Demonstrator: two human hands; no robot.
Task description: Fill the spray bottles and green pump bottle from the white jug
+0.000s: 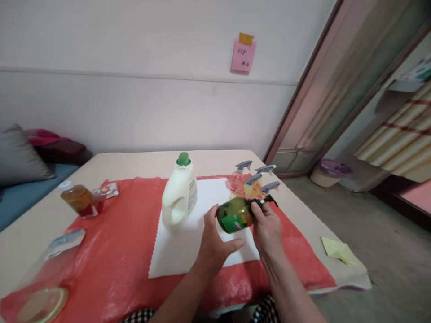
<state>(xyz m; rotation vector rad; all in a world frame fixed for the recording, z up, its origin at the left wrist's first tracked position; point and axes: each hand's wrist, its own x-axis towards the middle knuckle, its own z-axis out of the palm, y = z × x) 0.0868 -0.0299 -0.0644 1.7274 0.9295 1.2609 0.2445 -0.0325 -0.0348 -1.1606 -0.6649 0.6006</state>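
A dark green pump bottle (pixel 236 214) with a green label lies tilted almost on its side in the air, its black pump pointing right. My right hand (pixel 267 229) is closed around the bottle's neck and pump collar. At the bottle's base is my left hand (pixel 215 244), its thumb stretched out and apart from the fingers; whether its fingertips touch the bottle I cannot tell. To the left, a large cream jug (pixel 175 197) with a green spout stands upright on a white cloth (pixel 182 260). Several spray bottles with grey trigger heads (pixel 266 169) stand just behind the pump bottle.
Red plastic sheeting (pixel 117 251) covers much of the table (pixel 134 163). On the left are a bottle of amber liquid (pixel 79 199), a small packet (pixel 107 190) and a clear container (pixel 50 269). Yellow notes (pixel 338 251) lie near the right edge. A bin (pixel 328 172) stands on the floor.
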